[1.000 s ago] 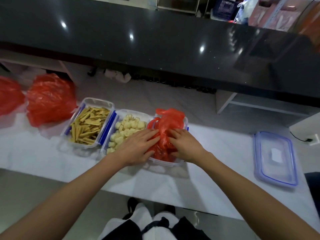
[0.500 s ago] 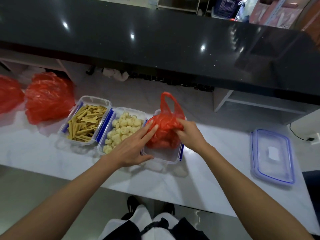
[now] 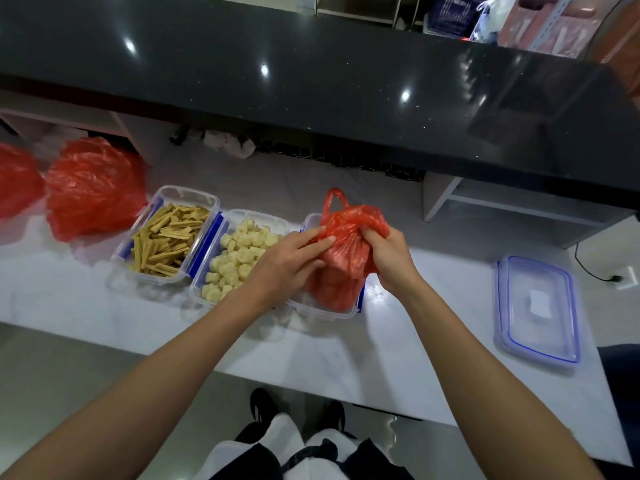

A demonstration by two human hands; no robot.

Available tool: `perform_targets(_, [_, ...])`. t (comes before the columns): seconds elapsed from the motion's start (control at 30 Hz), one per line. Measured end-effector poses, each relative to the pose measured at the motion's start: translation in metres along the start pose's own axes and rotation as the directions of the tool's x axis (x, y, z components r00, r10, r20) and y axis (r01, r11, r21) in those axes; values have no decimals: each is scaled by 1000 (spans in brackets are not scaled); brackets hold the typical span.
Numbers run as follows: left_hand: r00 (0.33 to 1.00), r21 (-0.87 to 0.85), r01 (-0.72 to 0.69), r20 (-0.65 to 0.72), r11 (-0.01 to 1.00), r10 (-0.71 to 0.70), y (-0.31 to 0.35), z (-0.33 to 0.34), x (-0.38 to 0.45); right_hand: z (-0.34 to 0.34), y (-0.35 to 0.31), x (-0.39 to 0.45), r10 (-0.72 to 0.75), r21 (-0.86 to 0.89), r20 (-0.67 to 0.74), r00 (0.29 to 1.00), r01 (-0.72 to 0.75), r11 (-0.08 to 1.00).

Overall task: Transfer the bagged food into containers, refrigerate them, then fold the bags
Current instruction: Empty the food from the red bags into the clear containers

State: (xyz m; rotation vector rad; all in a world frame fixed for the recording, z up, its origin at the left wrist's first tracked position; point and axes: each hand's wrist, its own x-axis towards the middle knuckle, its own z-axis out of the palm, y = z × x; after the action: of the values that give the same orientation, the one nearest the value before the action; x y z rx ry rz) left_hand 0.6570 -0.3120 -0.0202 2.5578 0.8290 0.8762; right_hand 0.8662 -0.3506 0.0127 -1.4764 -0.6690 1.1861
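Three containers in a row, three red bags, one loose lid, two hands on one bag.

Counter (image 3: 398, 355) holds: container of yellow sticks (image 3: 165, 237), container of pale chunks (image 3: 239, 254), third container (image 3: 329, 306) with the red bag (image 3: 346, 251) standing in it (one handle loop sticking up). Two more red bags (image 3: 93, 188) at far left. Lid (image 3: 538, 310) lies well apart, right. Right hand (image 3: 389, 258) curled, gripping the bag's gathered top. Left hand (image 3: 291, 261) fingers straight, pressed flat against the bag's side.
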Motion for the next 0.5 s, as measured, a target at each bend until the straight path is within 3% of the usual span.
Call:
perform_targets(0.07, [995, -41, 101, -5, 994, -101, 3, 0, 5, -1, -1, 5, 10, -62, -34, 999, -12, 998])
perform_targets(0.13, [976, -39, 219, 26, 975, -218, 1, 0, 9, -2, 2, 11, -37, -258, -44, 998, 24, 966])
perform_targets(0.23, [925, 88, 358, 102, 930, -366, -6, 2, 11, 0, 12, 10, -135, -503, -2, 991, 116, 857])
perform_targets(0.3, [922, 170, 356, 95, 919, -374, -10, 5, 6, 2, 22, 2, -272, -660, 98, 957, 267, 702])
perform_targets(0.4, [961, 229, 256, 48, 939, -274, -7, 4, -10, -4, 39, -17, -454, -819, 313, 834, 479, 315])
perform_targets(0.5, [993, 248, 89, 55, 965, -106, -4, -2, -28, -18, 59, -30, -445, -784, 487, 751, 601, 156])
